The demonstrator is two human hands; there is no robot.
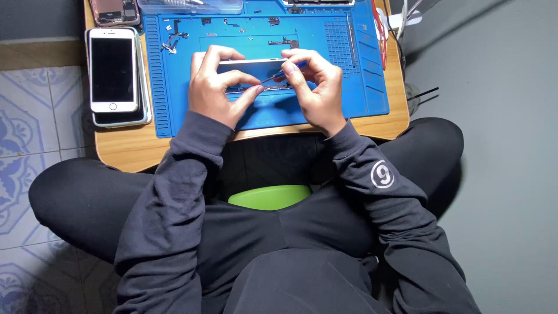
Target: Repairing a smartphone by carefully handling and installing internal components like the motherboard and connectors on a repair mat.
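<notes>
An opened white phone [251, 74] lies across the middle of a blue work mat [354, 75] on a small wooden table [131, 148]. My left hand [216, 87] grips the phone's left end, thumb and fingers pinching its edges. My right hand [314, 87] holds a thin blue-handled screwdriver [278, 74], its metal tip pointing left into the phone's open body near my left fingertips. Both hands cover much of the phone.
A stack of phones with a white one on top [113, 70] sits at the table's left. Small screws and parts [174, 40] lie on the mat's upper area. Another opened phone [114, 11] and a clear box [192, 6] are at the back. A green stool [270, 196] shows between my legs.
</notes>
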